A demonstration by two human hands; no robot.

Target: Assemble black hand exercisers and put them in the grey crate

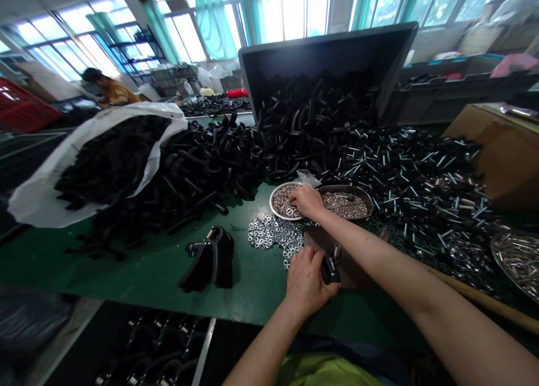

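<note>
My left hand (309, 276) is closed around a black curved plastic part (330, 269), pressing it down at a brown board (357, 262). A small metal spring (336, 252) stands up beside that part. My right hand (308, 202) reaches across into a round white-rimmed dish (272, 206) of small shiny metal pieces, its fingertips drawn together among them. Whatever they pinch is too small to make out. Just right of this hand sits an oval dark tin (369, 202) of small metal parts. Loose metal nuts (269, 233) lie scattered between the dish and my left hand.
Two black assembled clamps (217, 257) stand on the green table (147, 274). Behind are heaped black parts (202, 156), a tipped grey bin (328, 41), a white sack (37, 189) and black-headed bolts (404, 167). A cardboard box (497, 150) is right; a co-worker (112, 88) sits far left.
</note>
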